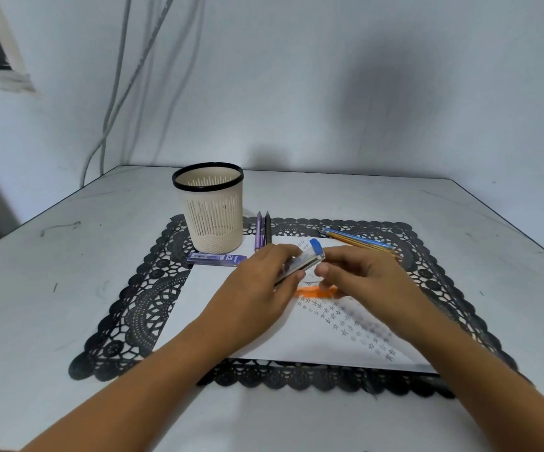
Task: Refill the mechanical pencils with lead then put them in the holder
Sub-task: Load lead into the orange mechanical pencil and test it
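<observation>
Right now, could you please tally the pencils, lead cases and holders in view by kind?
Lead cases: 2, the clear lead case in the left hand, the dark blue lead case on the mat.
Pencils: 5, purple pencil, black pencil, blue pencil, yellow pencil, orange pencil.
Holder: 1.
Total: 8.

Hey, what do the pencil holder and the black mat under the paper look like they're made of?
Pencil holder: likely moulded plastic, matte beige with a glossier black rim; its slotted wall looks rigid. Black mat: probably vinyl or plastic, flat with crisp lace-like openwork; could be fabric.
</observation>
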The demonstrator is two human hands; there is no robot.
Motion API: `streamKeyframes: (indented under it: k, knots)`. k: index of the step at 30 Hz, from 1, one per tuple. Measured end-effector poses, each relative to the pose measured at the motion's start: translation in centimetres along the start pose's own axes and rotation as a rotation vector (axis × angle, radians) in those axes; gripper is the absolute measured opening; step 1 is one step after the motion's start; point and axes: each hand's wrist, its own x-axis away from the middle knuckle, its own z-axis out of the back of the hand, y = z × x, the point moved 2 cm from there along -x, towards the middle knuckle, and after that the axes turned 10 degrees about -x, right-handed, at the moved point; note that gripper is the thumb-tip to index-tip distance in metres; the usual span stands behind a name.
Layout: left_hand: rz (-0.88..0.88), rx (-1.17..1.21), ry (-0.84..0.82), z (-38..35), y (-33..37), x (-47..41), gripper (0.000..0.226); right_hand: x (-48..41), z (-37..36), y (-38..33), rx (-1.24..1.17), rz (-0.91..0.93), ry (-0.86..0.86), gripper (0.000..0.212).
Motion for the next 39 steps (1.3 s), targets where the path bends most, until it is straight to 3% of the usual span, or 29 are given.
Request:
streamKeyframes:
  k: [5,12,14,19,22,25,30,35,39]
  knots:
    - [0.102,0.189,-0.046,0.0,0.5,0.1,0.015,0.0,-0.5,-0.1,-0.111,0.102,0.055,0.017]
    - [0.398,0.782,-0.236,-0.6,1.1,0.0,0.012,0.3,-0.5,-0.6,-0.227,0.196,0.074,0.027]
    - [0.422,0.856,-0.251,-0.6,1.4,0.0,0.012,0.3,-0.6,-0.6,-0.265,0.212,0.06,0.034]
    - [0.424,0.897,-0.252,-0.5,1.7,0.1,0.011,0.4,-0.4,-0.6,-0.197,0.235,0.064,0.03]
    - [0.414,0.934,-0.252,-0.2,1.9,0.1,0.01,0.2,-0.2,-0.4,-0.354,0.138,0.01,0.023]
    - [0.396,0.939,-0.258,0.0,2.1,0.1,0.01,0.0,0.0,0.0,-0.52,0.013,-0.125,0.031]
    - [0.379,0.932,-0.305,-0.1,2.4,0.3,0.012,-0.6,0.1,0.8,-0.643,-0.086,-0.284,0.061]
    - [0.353,0.925,-0.344,0.1,2.6,0.3,0.012,-0.6,0.4,0.9,-0.716,-0.125,-0.385,0.055]
    - [0.34,0.911,-0.336,0.2,2.5,0.2,0.011,-0.6,0.4,0.9,-0.773,-0.137,-0.368,0.052]
